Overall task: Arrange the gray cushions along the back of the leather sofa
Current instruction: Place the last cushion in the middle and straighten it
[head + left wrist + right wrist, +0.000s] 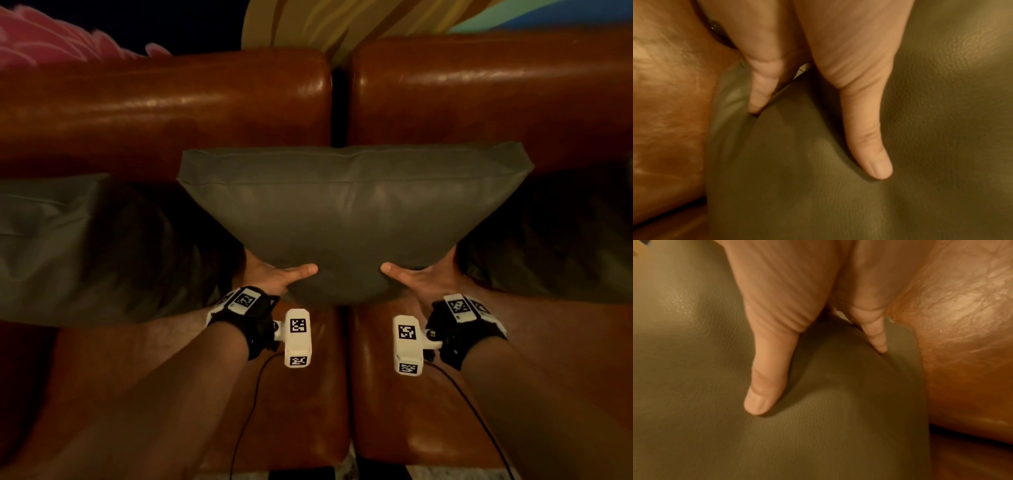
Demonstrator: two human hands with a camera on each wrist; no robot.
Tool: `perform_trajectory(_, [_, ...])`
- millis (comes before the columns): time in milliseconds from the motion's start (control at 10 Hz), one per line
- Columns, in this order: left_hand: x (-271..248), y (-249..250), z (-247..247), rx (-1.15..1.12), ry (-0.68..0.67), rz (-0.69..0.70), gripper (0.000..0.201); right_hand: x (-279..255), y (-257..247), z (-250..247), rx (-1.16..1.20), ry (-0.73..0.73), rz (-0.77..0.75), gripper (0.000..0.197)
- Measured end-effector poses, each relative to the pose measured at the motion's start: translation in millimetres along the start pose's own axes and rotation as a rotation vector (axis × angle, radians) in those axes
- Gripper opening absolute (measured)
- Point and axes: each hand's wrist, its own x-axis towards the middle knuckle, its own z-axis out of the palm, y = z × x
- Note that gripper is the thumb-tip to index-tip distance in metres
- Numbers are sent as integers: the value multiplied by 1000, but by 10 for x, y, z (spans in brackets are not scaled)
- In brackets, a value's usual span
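Note:
A gray leather cushion (pixel 349 212) stands in front of the brown leather sofa back (pixel 164 102), across the gap between its two back sections. My left hand (pixel 274 275) grips its lower left side, thumb on the front face and fingers behind. My right hand (pixel 423 275) grips the lower right side the same way. In the left wrist view the left hand (pixel 818 139) pinches the cushion (pixel 838 203) along its seam. In the right wrist view the right hand (pixel 818 382) pinches the cushion (pixel 705 353) too. The lower edge hangs just above the seat (pixel 308 394).
A second gray cushion (pixel 58 246) leans at the left against the sofa back. A third one (pixel 561 233) sits in shadow at the right. A pink fluffy thing (pixel 51 37) lies behind the sofa's top left. Cables run from both wrist cameras over the seat.

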Motion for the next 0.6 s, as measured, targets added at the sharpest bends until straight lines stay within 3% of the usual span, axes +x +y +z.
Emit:
perform_trajectory(100, [-471, 293, 47, 12, 44, 59, 128, -56, 36, 21, 103, 52, 13, 107])
perform_trajectory(200, [-791, 414, 75, 27, 76, 95, 112, -152, 92, 24, 209, 31, 72, 116])
perform_trajectory(300, [-955, 389, 107, 129, 17, 5, 78, -252, 256, -24, 285, -36, 190, 103])
perform_trajectory(400, [-1091, 362, 180, 113, -109, -210, 74, -345, 416, -102, 133, -92, 340, 61])
perform_trajectory(500, [-1202, 366, 240, 118, -192, -353, 41, -478, 502, -167, 187, -124, 428, 16])
perform_trajectory(600, [-1369, 386, 299, 147, -252, -344, 24, -629, 549, -253, 186, -137, 499, 24])
